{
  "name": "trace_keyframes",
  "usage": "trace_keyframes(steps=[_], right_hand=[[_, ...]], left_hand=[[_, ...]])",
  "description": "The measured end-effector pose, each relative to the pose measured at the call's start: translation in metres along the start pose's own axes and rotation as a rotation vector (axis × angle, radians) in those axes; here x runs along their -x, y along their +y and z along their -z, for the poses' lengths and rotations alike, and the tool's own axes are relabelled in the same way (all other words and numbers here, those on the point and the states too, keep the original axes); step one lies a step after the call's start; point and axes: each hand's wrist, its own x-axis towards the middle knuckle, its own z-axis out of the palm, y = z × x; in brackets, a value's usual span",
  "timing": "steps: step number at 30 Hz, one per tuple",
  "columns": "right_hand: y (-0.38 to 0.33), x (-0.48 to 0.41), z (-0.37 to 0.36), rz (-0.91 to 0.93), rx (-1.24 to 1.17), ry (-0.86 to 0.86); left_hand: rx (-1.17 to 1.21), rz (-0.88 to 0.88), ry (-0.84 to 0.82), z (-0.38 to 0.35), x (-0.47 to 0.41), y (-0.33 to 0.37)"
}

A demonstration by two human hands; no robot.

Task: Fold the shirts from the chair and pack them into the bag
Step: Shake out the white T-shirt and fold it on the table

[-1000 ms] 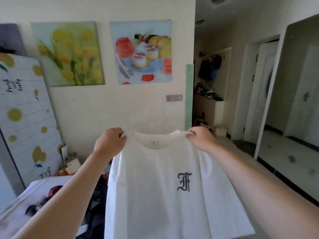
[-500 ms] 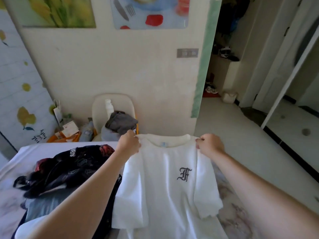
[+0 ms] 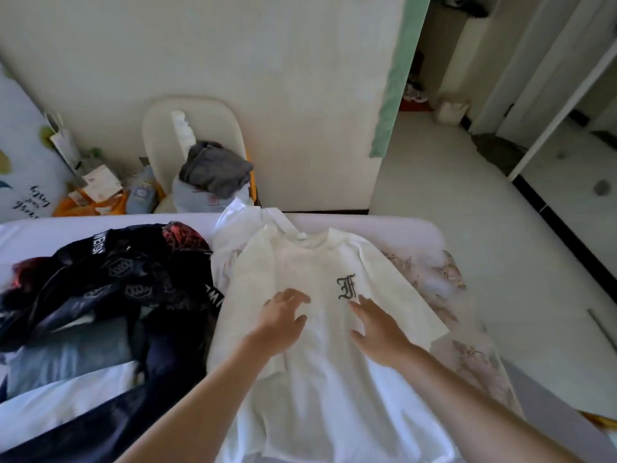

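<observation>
A white T-shirt (image 3: pixel 320 262) with a dark letter F on the chest lies face up on the table, collar towards the far edge. My left hand (image 3: pixel 283 315) rests flat on its chest with fingers spread. My right hand (image 3: pixel 377 325) lies flat just below the letter, fingers straight. Behind the table stands a cream chair (image 3: pixel 193 118) with a grey garment (image 3: pixel 217 172) and a pale blue one piled on its seat. No bag that I can pick out is in view.
A heap of dark printed clothes (image 3: pixel 123 272) and a blue garment (image 3: pixel 70 352) covers the table's left half. Another white garment (image 3: pixel 233 225) lies under the shirt's left shoulder. The marbled table top (image 3: pixel 444 282) shows at the right. Clutter lies on the floor at the left wall.
I lowered the shirt from in front of the wall onto the table. Both hands let go of its shoulders and moved back onto the chest, now flat.
</observation>
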Motion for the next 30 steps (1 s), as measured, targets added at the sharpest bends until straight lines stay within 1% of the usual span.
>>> trace_keyframes(steps=[1, 3, 5, 7, 9, 10, 14, 16, 18, 19, 20, 22, 24, 27, 28, 29, 30], right_hand=[[0.001, 0.007, -0.014, 0.030, 0.029, -0.015], [0.011, 0.020, -0.040, 0.044, 0.098, -0.098], [0.031, 0.031, -0.056, 0.015, 0.207, -0.176], [0.048, 0.041, -0.062, -0.005, 0.282, -0.173], [0.054, 0.051, -0.063, 0.004, 0.286, -0.136], [0.051, 0.056, -0.063, 0.022, 0.283, -0.125], [0.027, 0.087, -0.076, 0.187, 0.241, -0.089], [0.019, 0.105, -0.089, 0.269, 0.290, -0.138], [0.020, 0.117, -0.100, 0.301, 0.363, -0.163], [0.022, 0.122, -0.103, 0.306, 0.389, -0.148], [0.025, 0.123, -0.106, 0.313, 0.413, -0.112], [0.030, 0.123, -0.106, 0.302, 0.444, 0.014], [0.031, 0.125, -0.097, 0.294, 0.388, 0.182], [0.019, 0.120, -0.061, 0.234, 0.253, 0.360], [0.016, 0.114, -0.048, 0.224, 0.246, 0.405], [0.014, 0.107, -0.036, 0.208, 0.280, 0.440], [0.014, 0.098, -0.027, 0.176, 0.330, 0.458]], left_hand=[[-0.012, -0.041, -0.002, -0.015, 0.010, -0.003], [-0.084, -0.084, -0.079, -0.039, 0.031, -0.010], [-0.225, -0.019, -0.235, -0.057, 0.053, -0.020], [-0.303, 0.053, -0.323, -0.070, 0.072, -0.033], [-0.318, 0.069, -0.325, -0.073, 0.089, -0.036], [-0.314, 0.058, -0.295, -0.073, 0.097, -0.036], [-0.238, -0.106, -0.146, -0.073, 0.131, -0.025], [-0.309, -0.166, -0.173, -0.077, 0.148, -0.024], [-0.329, -0.136, -0.206, -0.086, 0.159, -0.031], [-0.313, -0.090, -0.207, -0.088, 0.164, -0.037], [-0.283, -0.053, -0.194, -0.090, 0.168, -0.042], [-0.226, -0.013, -0.159, -0.089, 0.170, -0.050], [-0.133, 0.015, -0.104, -0.076, 0.166, -0.042], [0.153, 0.204, -0.052, -0.039, 0.147, -0.019], [0.203, 0.232, -0.016, -0.030, 0.138, -0.017], [0.197, 0.230, 0.032, -0.021, 0.130, -0.014], [0.120, 0.198, 0.117, -0.016, 0.123, -0.013]])
